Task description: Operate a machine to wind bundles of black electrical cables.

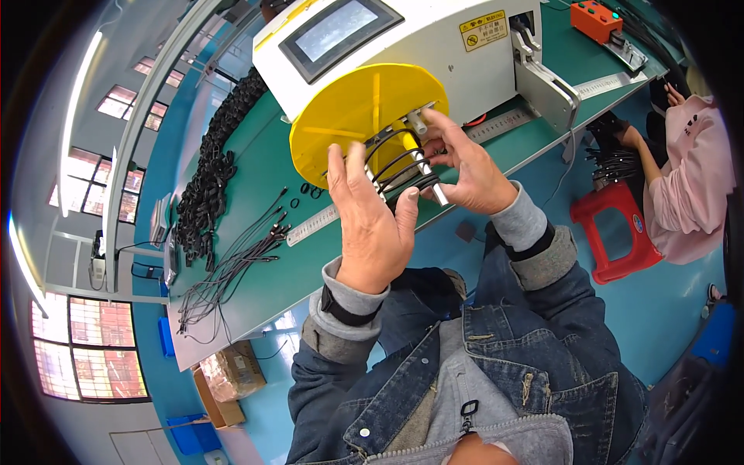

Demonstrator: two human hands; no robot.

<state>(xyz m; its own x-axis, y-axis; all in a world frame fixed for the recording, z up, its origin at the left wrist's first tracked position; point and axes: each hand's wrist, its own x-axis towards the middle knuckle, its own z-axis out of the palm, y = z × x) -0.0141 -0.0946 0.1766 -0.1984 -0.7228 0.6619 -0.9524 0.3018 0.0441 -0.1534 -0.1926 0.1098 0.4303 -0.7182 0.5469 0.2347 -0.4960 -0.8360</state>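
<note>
A black cable (399,167) lies in loose loops around the metal rods (434,186) that stick out from a round yellow disc (329,124). The disc is on the front of a white winding machine (473,77) with a screen. To the left of the loops, my left hand (372,217) has its fingers stretched up and its thumb apart, beside the cable. On the other side, my right hand (469,170) curves about the loops with thumb and fingers spread; its forefinger is near a metal peg on the disc. Some of its fingertips are partly hidden.
Loose black cables (232,267) lie on the green table (263,167), beside a long pile of coiled cables (213,178). Metal rulers (314,223) run along its edge. An orange control box (597,23) stands far right. A person in pink (690,178) sits near a red stool (612,232).
</note>
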